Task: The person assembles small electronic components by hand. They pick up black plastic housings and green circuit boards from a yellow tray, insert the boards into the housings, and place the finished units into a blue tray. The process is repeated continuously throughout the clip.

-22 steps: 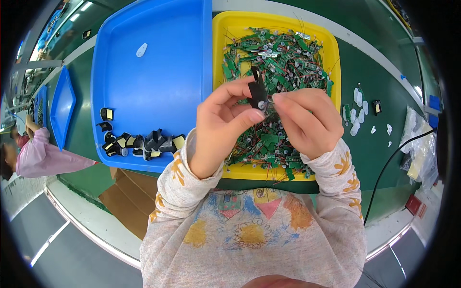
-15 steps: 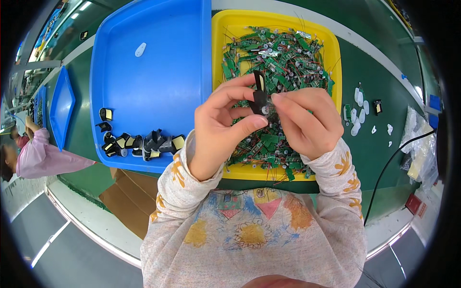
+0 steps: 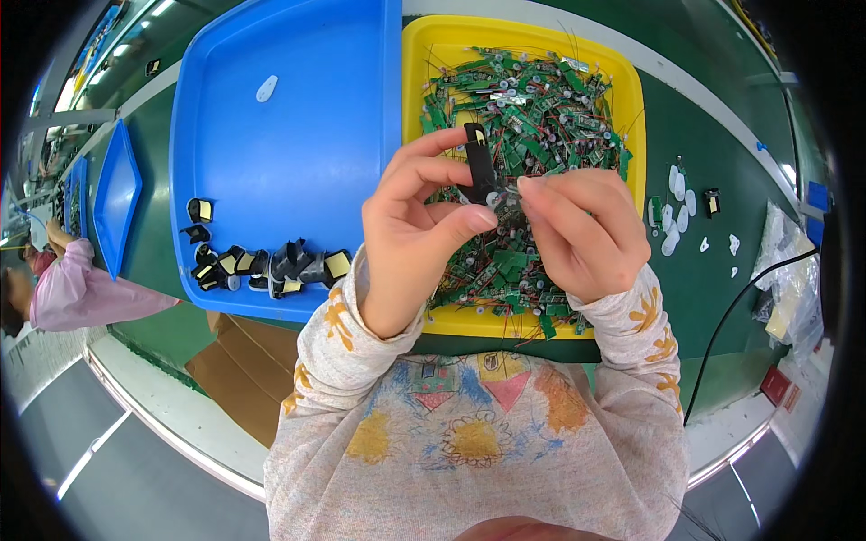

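Two hands of yours are up over the yellow tray, your landmark here. Your L hand has a black piece clamped btwn thumb & fingers; it's tilted slightly off upright, above the tray's L half. A small pale disc sits at its lower end, by your L thumb tip. Your R hand is just beside that end, thumb & index tips pinched tog.; can't tell what, if anything, is btwn them, too small.

Below both, inside the yellow tray: a heap of green circuit boards w/ thin wires, some poking past the rim.

Directly L of the yellow tray: big blue tray, w/ a row of black pcs w/ cream patches along its near side & one white oval pc toward the far side.

R of the yellow tray, on the green worktop: cluster of white ovals, then one lone black pc. Farther R of it: clear plastic bag & black cable. Well L of it, past the blue tray: co-worker in pink.
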The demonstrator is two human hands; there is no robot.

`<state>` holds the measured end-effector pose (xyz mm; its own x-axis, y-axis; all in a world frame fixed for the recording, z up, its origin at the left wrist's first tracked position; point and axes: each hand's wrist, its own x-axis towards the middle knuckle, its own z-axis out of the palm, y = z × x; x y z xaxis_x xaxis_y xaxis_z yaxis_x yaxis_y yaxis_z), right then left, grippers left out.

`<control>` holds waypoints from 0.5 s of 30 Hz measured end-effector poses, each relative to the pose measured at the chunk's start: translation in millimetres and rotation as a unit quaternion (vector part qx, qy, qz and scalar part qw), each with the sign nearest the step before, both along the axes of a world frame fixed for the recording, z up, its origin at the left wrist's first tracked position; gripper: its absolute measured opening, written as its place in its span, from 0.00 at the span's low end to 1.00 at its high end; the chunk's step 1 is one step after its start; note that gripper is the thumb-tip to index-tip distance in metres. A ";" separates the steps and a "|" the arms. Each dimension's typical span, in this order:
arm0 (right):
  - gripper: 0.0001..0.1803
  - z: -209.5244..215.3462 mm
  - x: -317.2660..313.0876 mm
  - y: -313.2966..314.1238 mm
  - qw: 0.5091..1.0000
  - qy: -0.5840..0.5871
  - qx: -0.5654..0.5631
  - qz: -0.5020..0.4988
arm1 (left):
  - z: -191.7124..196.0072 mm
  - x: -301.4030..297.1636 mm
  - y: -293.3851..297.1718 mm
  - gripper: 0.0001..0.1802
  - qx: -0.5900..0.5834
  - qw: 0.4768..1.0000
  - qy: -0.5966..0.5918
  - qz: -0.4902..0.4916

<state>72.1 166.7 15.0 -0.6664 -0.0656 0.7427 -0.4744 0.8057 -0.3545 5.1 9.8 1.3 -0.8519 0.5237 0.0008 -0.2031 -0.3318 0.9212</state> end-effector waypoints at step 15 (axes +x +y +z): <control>0.23 0.2 3.5 3.2 0.998 0.008 0.060 0.022 | 2.0 3.5 0.8 0.12 -0.024 0.998 0.049 0.006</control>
<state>75.6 169.8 15.2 -0.6498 -0.1825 0.7379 -0.5143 0.8204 -0.2499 8.6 10.6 3.3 -0.8553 0.5147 0.0597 -0.1075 -0.2890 0.9513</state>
